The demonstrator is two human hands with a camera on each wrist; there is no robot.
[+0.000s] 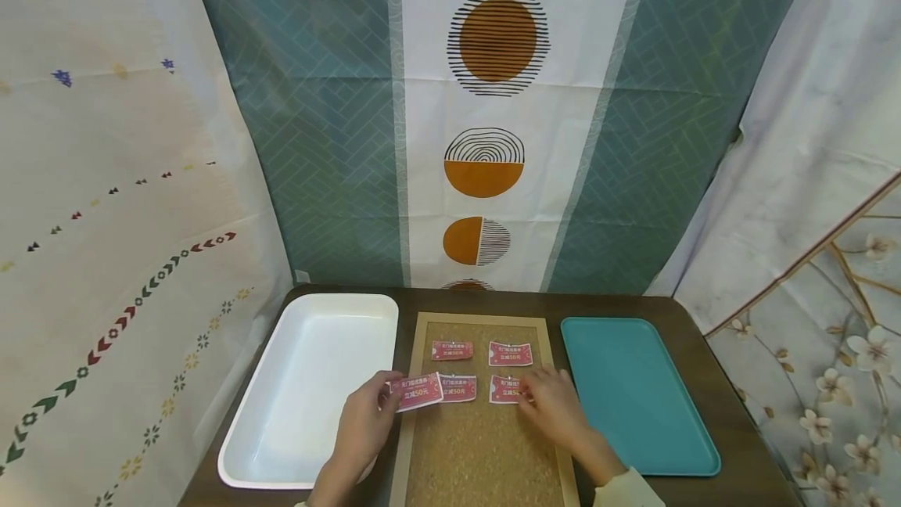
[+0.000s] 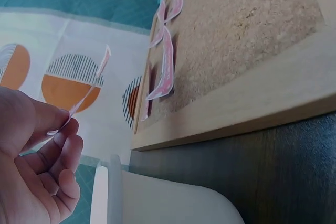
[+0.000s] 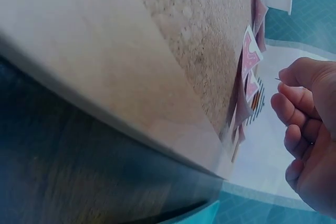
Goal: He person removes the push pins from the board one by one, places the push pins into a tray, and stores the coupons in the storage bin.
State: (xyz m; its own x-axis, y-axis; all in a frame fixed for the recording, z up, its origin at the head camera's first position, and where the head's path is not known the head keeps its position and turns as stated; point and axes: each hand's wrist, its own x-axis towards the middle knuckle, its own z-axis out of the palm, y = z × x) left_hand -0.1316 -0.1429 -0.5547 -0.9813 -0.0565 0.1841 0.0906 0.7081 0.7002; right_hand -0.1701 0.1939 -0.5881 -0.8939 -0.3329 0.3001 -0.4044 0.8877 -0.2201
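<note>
My left hand (image 1: pixel 364 418) pinches a red paper coupon (image 1: pixel 418 392) between thumb and fingers. In the head view it is held over the left edge of the cork board (image 1: pixel 486 452), partly overlapping a coupon (image 1: pixel 459 388) on the board. Several such coupons are on the board's upper part in two rows, with small pin heads at the top edges of some. My right hand (image 1: pixel 554 407) is over the board's right side, covering an end of the right lower coupon (image 1: pixel 503 390). Its thumb and finger pinch a pin, of which only the thin point (image 3: pixel 277 79) shows.
To the left of the board stands a white tray (image 1: pixel 235 456) with raised walls. A teal tray (image 1: pixel 637 390) lies on the right. All rest on a dark table (image 1: pixel 711 350), with patterned curtains (image 1: pixel 338 139) hanging behind and at the sides.
</note>
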